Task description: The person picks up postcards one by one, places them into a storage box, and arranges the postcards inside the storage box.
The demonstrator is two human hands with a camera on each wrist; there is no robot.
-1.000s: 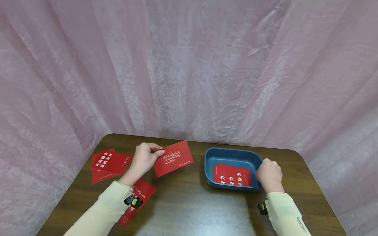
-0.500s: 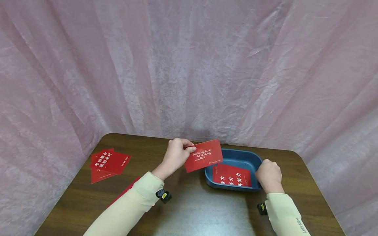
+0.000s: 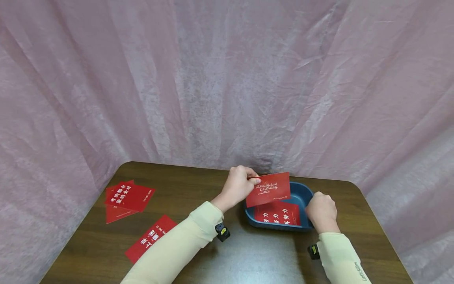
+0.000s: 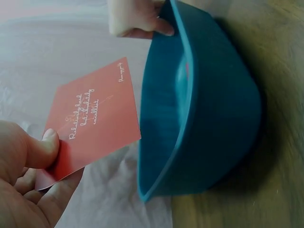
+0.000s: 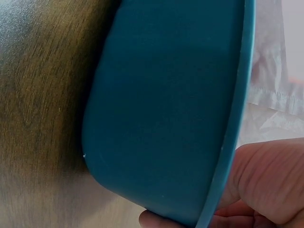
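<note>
Between thumb and fingers, my left hand point(image 3: 238, 187) pinches a red card point(image 3: 270, 190) with white cursive writing by its left edge. The card is held above the left part of a blue plastic basin point(image 3: 303, 195), tilted in the air. Thumb on its printed face, fingers behind: that grip on the card point(image 4: 92, 118) shows in the left wrist view. My right hand point(image 3: 322, 211) grips the basin's right rim, with the thumb inside and fingers outside the wall point(image 5: 161, 104). Inside the basin lie red cards point(image 3: 278, 215) with white Chinese characters, partly hidden by the held card.
On the wooden table point(image 3: 198, 183), a small overlapping pile of red cards point(image 3: 131, 198) lies at the left. Nearer, another red card point(image 3: 150, 240) is partly covered by my left sleeve point(image 3: 184, 240). A pink curtain point(image 3: 227, 86) hangs behind the table.
My left hand has carried the pinched card rightward, from beside the basin to above its left part. The left sleeve now uncovers part of the nearer card. My right hand stays on the rim.
</note>
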